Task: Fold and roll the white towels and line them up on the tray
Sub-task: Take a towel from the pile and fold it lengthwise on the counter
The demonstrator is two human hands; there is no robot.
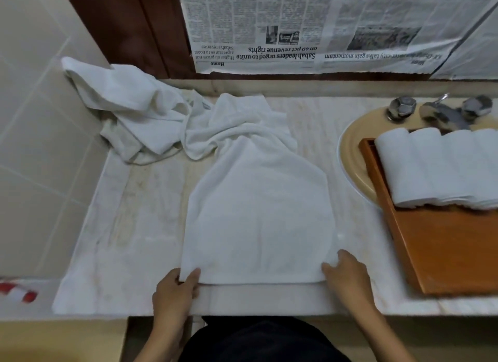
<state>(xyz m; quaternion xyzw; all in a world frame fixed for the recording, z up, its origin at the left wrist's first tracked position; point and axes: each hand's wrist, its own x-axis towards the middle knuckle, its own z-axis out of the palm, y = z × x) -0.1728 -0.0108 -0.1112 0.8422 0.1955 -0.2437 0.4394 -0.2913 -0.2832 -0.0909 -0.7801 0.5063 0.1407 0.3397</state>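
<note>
On the tabletop [151, 200], a white towel [258, 213] lies mostly flat, with the left hand [175, 289] and right hand [347, 275] each pinching a near corner in their fingers [194, 275]. Rolled towels [436, 167] are lined up on the tray [444, 248] off to the right.

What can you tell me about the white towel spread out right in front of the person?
The white towel looks like soft terry cloth. Its near part lies flat and smooth on the pale marble counter; the far end is bunched and wrinkled, touching a crumpled towel pile. The left hand pinches its near left corner, and the right hand holds the near right corner.
</note>
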